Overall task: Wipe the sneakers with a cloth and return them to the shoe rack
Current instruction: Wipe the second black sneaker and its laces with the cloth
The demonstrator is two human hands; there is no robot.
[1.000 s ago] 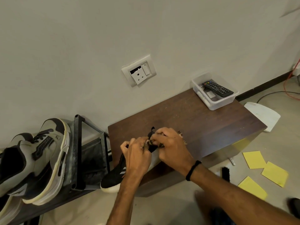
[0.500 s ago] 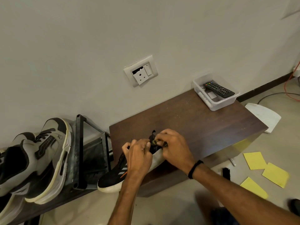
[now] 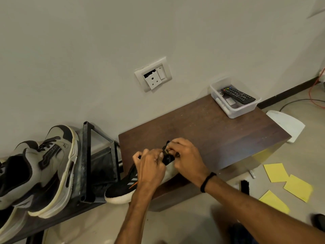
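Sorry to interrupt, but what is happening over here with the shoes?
A person has both hands, left hand and right hand, closed on the top of a black sneaker lying at the front edge of a dark wooden table. Grey sneakers sit on the shoe rack beside it. No wiping cloth is clearly visible.

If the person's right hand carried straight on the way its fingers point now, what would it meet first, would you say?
The right hand points leftward, its fingers already pinching the black sneaker at its top. Straight on, it would most likely meet the left hand, which sits close beside it on the same shoe, though depth is hard to judge.
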